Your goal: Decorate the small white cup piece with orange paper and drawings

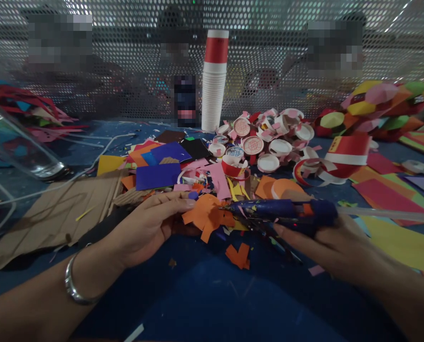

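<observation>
My left hand [151, 223] is closed on an orange paper cut-out [207, 216], thumb on top, just above the blue table. A silver bangle [74, 285] sits on that wrist. My right hand [326, 244] is wrapped round a dark blue glue gun [279, 211] held level. Its nozzle points left and touches the orange cut-out. A clear glue stick [386, 213] sticks out of the gun's back to the right. Small orange scraps [238, 255] lie on the table below the gun.
Coloured paper sheets [158, 175] and cut paper cup bottoms [265, 142] litter the middle. A tall stack of paper cups [214, 83] stands at the back before a perforated metal screen. Brown cardboard [55, 213] lies left, paper ball crafts [379, 107] right.
</observation>
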Demonstrator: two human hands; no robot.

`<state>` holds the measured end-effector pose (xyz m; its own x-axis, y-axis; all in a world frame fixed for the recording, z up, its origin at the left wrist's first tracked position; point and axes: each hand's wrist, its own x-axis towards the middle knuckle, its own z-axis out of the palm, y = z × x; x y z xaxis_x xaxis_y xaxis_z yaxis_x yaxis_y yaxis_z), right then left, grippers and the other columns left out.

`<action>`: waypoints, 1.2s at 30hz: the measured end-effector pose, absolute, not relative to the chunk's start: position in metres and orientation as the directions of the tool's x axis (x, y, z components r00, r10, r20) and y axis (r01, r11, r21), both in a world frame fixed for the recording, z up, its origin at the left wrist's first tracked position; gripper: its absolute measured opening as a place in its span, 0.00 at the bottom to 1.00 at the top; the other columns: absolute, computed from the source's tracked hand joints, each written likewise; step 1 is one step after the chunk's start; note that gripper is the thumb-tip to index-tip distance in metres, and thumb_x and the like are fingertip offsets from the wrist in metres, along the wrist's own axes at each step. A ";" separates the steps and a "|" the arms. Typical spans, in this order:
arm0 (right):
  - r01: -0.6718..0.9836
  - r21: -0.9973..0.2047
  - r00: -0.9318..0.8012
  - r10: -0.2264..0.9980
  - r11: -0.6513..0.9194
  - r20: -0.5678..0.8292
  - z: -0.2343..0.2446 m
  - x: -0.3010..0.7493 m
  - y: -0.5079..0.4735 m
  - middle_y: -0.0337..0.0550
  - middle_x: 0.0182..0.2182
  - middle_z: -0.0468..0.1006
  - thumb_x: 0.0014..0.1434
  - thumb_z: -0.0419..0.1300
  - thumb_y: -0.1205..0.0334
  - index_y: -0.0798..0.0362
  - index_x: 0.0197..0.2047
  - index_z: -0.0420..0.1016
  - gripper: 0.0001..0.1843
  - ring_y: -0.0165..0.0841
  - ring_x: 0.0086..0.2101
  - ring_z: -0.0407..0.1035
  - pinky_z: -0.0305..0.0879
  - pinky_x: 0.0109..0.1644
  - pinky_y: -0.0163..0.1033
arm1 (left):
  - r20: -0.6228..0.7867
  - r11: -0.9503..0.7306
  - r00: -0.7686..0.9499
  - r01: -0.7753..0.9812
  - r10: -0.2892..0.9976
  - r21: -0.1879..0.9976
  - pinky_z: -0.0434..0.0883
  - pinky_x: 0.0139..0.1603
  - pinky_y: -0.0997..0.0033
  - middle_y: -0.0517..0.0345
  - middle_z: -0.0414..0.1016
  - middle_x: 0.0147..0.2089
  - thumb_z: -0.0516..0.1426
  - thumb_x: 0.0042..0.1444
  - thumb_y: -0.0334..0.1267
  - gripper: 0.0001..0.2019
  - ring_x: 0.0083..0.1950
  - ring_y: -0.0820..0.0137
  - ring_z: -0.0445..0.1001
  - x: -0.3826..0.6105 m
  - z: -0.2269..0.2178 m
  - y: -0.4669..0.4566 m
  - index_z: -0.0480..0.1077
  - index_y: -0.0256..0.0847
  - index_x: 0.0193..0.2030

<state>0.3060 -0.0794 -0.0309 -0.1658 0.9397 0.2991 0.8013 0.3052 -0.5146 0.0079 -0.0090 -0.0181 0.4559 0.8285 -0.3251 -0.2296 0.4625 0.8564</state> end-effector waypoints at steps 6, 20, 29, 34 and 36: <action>0.773 -0.526 -0.223 0.928 0.355 0.298 -0.021 0.299 -0.078 0.39 0.26 0.77 0.64 0.58 0.57 0.48 0.29 0.71 0.12 0.33 0.23 0.71 0.69 0.25 0.38 | -0.324 0.451 0.466 -0.192 0.823 0.872 0.84 0.34 0.73 0.52 0.85 0.35 0.69 0.55 0.34 0.04 0.32 0.69 0.81 0.007 -0.018 -0.009 0.84 0.35 0.34; 0.821 -0.419 -0.244 0.902 0.387 0.356 -0.031 0.306 -0.079 0.42 0.27 0.78 0.65 0.57 0.55 0.46 0.25 0.67 0.15 0.39 0.29 0.76 0.73 0.32 0.41 | -0.334 0.444 0.441 -0.172 0.833 0.879 0.84 0.33 0.72 0.54 0.83 0.34 0.70 0.52 0.35 0.05 0.32 0.68 0.81 0.007 -0.019 -0.010 0.83 0.35 0.32; 0.822 -0.434 -0.232 0.912 0.370 0.338 -0.034 0.311 -0.079 0.40 0.28 0.76 0.66 0.57 0.53 0.47 0.30 0.70 0.13 0.37 0.28 0.74 0.72 0.32 0.40 | -0.340 0.432 0.432 -0.133 0.835 0.892 0.81 0.35 0.72 0.54 0.81 0.31 0.70 0.53 0.37 0.06 0.32 0.69 0.79 0.007 -0.021 -0.009 0.82 0.37 0.31; 0.795 -0.474 -0.227 0.910 0.378 0.346 -0.029 0.306 -0.079 0.40 0.27 0.78 0.65 0.58 0.54 0.47 0.29 0.71 0.12 0.36 0.27 0.74 0.73 0.33 0.40 | -0.298 0.346 0.362 -0.074 0.883 0.935 0.76 0.35 0.77 0.57 0.81 0.33 0.72 0.51 0.38 0.08 0.34 0.71 0.77 0.007 -0.019 -0.012 0.82 0.38 0.34; 0.802 -0.497 -0.182 0.928 0.331 0.324 -0.029 0.304 -0.080 0.39 0.24 0.77 0.64 0.59 0.54 0.47 0.28 0.71 0.13 0.35 0.24 0.72 0.73 0.30 0.39 | -0.231 0.262 0.368 -0.037 0.901 0.964 0.75 0.35 0.78 0.58 0.80 0.35 0.72 0.51 0.39 0.09 0.34 0.73 0.76 0.007 -0.018 -0.014 0.82 0.39 0.37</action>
<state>0.3044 -0.0799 -0.0288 -0.1817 0.9283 0.3244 0.8020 0.3308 -0.4973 0.0067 -0.0144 -0.0176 0.3678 0.9009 -0.2306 -0.0365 0.2618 0.9644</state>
